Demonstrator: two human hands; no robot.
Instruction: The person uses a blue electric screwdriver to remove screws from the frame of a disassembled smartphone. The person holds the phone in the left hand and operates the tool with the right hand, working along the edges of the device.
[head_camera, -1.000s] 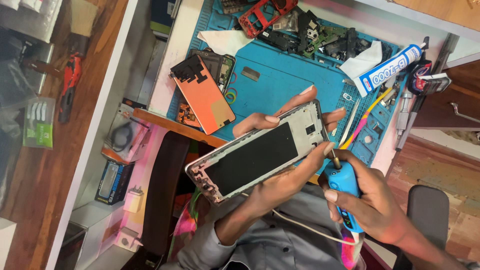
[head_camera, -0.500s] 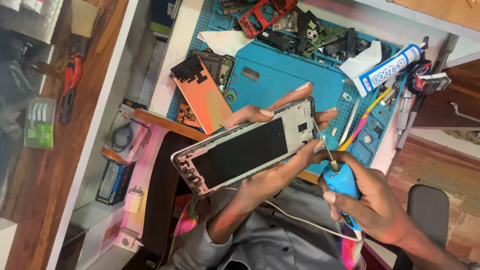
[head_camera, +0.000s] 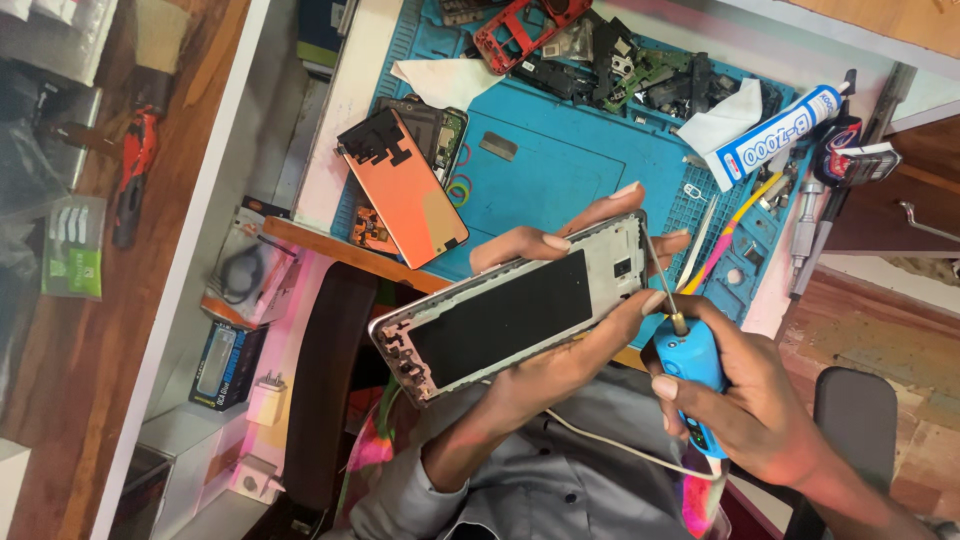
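Step in hand, as I judge it: working a fastener at the top end of the silver metal phone frame with its black rectangular panel (head_camera: 510, 315). My left hand (head_camera: 560, 350) is closed around that frame, thumb on the near edge and fingers behind the far edge, holding it tilted above the blue silicone work mat (head_camera: 560, 160) on the tabletop. My right hand (head_camera: 745, 400) is wrapped shut on the blue plastic powered screwdriver with a thin steel bit (head_camera: 685, 365); the bit tip meets the frame's upper corner, just beside my left fingertips. A white cord trails from the driver toward my body.

Next move likely calls for keeping the bit square and the frame steady.

Beyond my left hand: an orange, glossy phone back panel (head_camera: 405, 190), matte mat, dark loose circuit parts.
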